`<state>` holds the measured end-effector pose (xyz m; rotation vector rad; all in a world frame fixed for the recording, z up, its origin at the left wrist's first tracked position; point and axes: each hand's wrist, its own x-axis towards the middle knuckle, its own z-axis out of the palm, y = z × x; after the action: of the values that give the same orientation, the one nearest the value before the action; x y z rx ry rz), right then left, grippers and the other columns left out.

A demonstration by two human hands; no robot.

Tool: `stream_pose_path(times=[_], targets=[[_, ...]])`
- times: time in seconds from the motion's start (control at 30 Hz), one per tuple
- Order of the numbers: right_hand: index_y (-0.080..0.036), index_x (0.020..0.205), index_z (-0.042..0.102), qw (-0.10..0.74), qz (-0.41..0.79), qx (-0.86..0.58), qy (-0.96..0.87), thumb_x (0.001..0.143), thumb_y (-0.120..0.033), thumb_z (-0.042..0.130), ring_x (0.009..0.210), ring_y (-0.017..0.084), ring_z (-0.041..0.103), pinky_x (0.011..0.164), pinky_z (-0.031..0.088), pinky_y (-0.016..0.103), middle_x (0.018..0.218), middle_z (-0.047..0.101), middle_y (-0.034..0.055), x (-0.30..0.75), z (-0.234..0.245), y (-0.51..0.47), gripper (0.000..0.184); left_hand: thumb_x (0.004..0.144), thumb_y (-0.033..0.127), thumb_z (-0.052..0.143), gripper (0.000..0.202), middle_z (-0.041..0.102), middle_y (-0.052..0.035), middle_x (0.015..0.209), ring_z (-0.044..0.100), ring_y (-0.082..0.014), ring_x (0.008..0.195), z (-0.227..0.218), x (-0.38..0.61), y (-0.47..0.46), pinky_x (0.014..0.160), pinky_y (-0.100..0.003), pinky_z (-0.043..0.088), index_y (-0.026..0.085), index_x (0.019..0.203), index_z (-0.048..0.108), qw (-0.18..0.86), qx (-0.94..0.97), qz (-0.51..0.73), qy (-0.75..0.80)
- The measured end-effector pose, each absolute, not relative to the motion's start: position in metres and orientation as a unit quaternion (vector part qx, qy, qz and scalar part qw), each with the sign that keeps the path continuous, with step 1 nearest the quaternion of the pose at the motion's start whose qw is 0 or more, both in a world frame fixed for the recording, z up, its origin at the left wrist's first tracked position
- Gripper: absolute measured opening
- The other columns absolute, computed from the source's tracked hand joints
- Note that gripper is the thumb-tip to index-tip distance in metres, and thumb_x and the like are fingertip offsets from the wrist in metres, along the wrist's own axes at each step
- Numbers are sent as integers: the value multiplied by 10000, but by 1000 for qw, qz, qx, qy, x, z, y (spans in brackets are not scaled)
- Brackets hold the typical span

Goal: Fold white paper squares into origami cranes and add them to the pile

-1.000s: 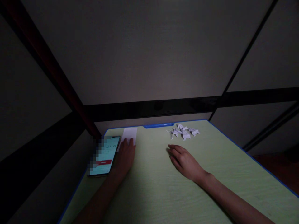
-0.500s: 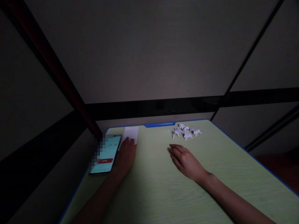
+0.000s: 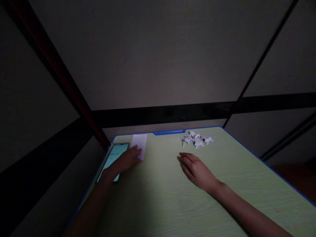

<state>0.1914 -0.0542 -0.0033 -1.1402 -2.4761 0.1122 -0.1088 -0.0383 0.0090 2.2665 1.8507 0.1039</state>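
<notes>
My left hand (image 3: pixel 125 160) lies flat across the lower part of a lit phone (image 3: pixel 115 154) at the table's left edge, its fingertips resting on a small white sheet of paper (image 3: pixel 139 142). My right hand (image 3: pixel 197 169) rests palm down on the green table top (image 3: pixel 168 197), fingers stretched out and apart, holding nothing. A little pile of several folded white paper pieces (image 3: pixel 195 139) lies beyond my right hand near the far edge.
The table has a blue rim with a blue handle-like strip (image 3: pixel 169 132) at the far edge. A dark red post (image 3: pixel 74 95) rises behind the left corner. Grey wall panels with black bars stand behind. The room is dim.
My left hand has swung leftward from beside the phone so that it now lies over the phone's lower part, fingertips still on the white sheet. The right hand has stayed still.
</notes>
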Motion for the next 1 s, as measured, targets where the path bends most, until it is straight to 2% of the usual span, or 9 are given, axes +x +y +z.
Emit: stream_pose_path(times=[0.23,0.47,0.63,0.7,0.83,1.0], targets=[[-118,1054,534,214,38,-406,-888,809,-168,400,1025,224,483,876,412,389,1098,535,137,192,-5,-54,283,740,311,504,389,442,-105,1260,410,-226,1150,11,-111,-35,955,-355,301,151,1092,546,108,772,70,622],[-121,1050,534,218,34,-404,-888,811,-172,399,1017,226,489,871,415,387,1089,540,138,192,-6,-53,280,764,285,471,279,542,-78,1169,504,-197,1055,18,-110,-34,911,-307,361,168,967,622,110,786,90,602],[-133,1043,536,230,36,-399,-887,814,-181,393,1011,223,494,863,418,392,1084,545,137,193,-7,-53,274,818,221,354,311,577,-63,1119,516,-173,1017,21,-103,-34,893,-288,363,171,1023,582,88,783,115,605],[-136,1044,536,230,35,-399,-887,813,-180,394,1010,223,495,863,417,393,1086,544,134,193,-7,-53,275,820,200,337,311,616,-80,1042,550,-183,945,21,-100,-33,833,-285,395,150,982,598,81,775,114,616],[-128,1046,535,221,35,-403,-888,810,-173,397,1019,224,488,871,413,389,1092,540,134,193,-6,-53,277,810,201,344,311,665,-101,821,581,-207,784,24,-93,-34,721,-297,409,125,778,643,61,758,103,642],[-129,1043,535,217,37,-401,-889,810,-171,394,1018,226,487,867,417,391,1085,541,132,192,-4,-54,276,798,206,361,309,666,-89,733,582,-198,716,30,-89,-36,659,-280,389,136,696,644,43,746,90,658]])
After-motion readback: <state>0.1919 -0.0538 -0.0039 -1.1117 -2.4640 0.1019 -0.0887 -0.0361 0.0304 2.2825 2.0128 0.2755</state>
